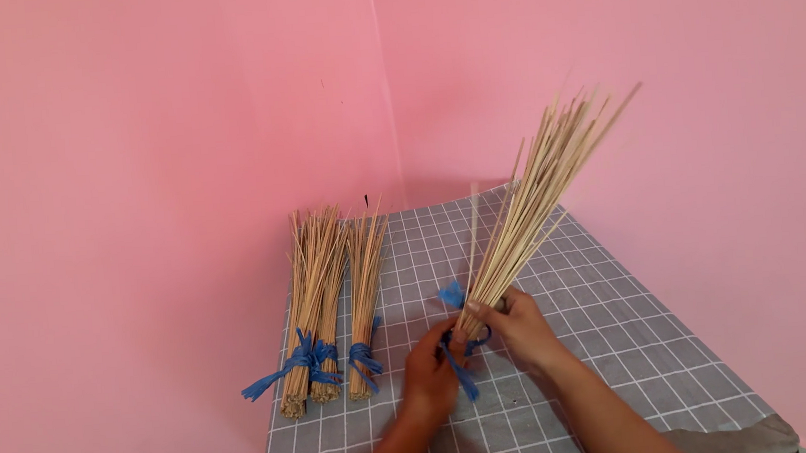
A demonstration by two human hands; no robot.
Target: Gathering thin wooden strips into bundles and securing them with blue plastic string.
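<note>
Sticks, thin and pale, form a bundle fanning up and rightward above the checked grey table. Right hand fingers wrap its base; left hand fingers pinch the blue string there. Three tied bundles lie well left, beside the pink wall

Both hands apparently tying stick bundle

Four stick bundles, three lying tied
</note>
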